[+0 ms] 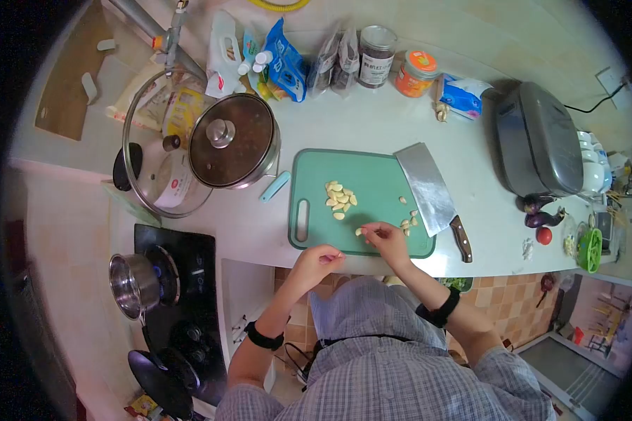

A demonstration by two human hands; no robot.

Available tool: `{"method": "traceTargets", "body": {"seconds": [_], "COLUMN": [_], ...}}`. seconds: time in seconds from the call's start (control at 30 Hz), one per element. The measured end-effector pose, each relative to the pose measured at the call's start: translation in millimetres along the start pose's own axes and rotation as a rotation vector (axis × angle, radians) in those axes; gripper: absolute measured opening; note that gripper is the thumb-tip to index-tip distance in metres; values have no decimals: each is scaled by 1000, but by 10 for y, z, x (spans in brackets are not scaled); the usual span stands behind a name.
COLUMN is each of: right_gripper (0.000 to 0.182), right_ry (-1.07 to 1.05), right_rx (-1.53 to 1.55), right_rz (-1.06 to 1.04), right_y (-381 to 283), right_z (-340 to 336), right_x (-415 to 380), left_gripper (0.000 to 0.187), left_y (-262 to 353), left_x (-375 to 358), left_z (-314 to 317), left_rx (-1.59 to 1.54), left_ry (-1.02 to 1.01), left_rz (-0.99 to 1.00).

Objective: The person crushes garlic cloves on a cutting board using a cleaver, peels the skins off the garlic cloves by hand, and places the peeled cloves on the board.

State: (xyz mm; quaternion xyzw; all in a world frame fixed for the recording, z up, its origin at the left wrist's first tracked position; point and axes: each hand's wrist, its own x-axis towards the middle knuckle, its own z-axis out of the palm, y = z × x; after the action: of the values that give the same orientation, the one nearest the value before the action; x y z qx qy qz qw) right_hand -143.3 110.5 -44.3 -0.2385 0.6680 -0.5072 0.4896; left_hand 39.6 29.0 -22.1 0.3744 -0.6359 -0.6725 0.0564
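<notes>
And here are the two bare hands, working at the near side of the green board (372, 175) on the white desk (260, 231). The right hand (389, 243) has its grip closed, thumb and finger pinching a pale clove (359, 231) just over the board. Over to the left hand (319, 264), at the board's near edge: fingers curled, thumb drawn in towards them, but whether that grip is fully closed or holds anything, one cannot tell.

The garlic is on the board: a loose pile of pale cloves (340, 198) left of centre, and a smaller, scattered group (405, 223) towards the right side. Look right and there's the cleaver (428, 189), its broad blade lying over the board's right edge, its brown wooden handle down on the desk.

Beyond the board's left side sits the lidded pot (233, 142), a large glass lid (135, 133) beside it. Along the back, a dark-filled jar (377, 57) stands near an orange tub (416, 74), then a blue pack (461, 97). Far right, the grey appliance (541, 140), with eggplants (541, 218) and a tomato (544, 235) nearer the front.
</notes>
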Motion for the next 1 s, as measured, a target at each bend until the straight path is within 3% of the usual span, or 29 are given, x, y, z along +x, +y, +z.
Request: {"method": "traceTargets", "body": {"seconds": [0.1,0.27,0.43,0.5,0.57,0.77,0.83,0.9,0.97,1.0], "right_gripper": [15,20,29,31,35,48,49,48,48,47], "right_ry": [51,136,154,158,220,457,539,701,774,820], "right_rx": [-18,-457,-521,-451,-639,-785,-816,-877,-853,-847], "right_rz": [-10,-208,-212,-180,-497,-373,-316,-259,-234,-259], "right_y": [171,233,-252,-303,-310,-223,-109,-4,93,142], "right_z": [153,244,48,-130,-338,-961,-1194,-1423,-1639,-1732], "right_x": [248,405,-28,-298,-615,-1537,-1811,-2076,-2323,-2434], "left_gripper": [18,17,18,19,20,17,24,23,22,22], "left_y": [-161,-127,-65,-61,194,562,542,572,507,534], "left_x": [16,49,277,415,499,695,773,772,717,647], "left_z": [-161,-290,-71,174,465,1587,2005,2457,2932,3153], "left_rx": [-10,42,180,204,210,286,120,146,-24,-56], "left_ry": [-31,-74,-182,-345,-455,-739,-842,-918,-899,-911], "left_rz": [-74,-66,-64,-29,29,160,83,17,-68,-19]}}
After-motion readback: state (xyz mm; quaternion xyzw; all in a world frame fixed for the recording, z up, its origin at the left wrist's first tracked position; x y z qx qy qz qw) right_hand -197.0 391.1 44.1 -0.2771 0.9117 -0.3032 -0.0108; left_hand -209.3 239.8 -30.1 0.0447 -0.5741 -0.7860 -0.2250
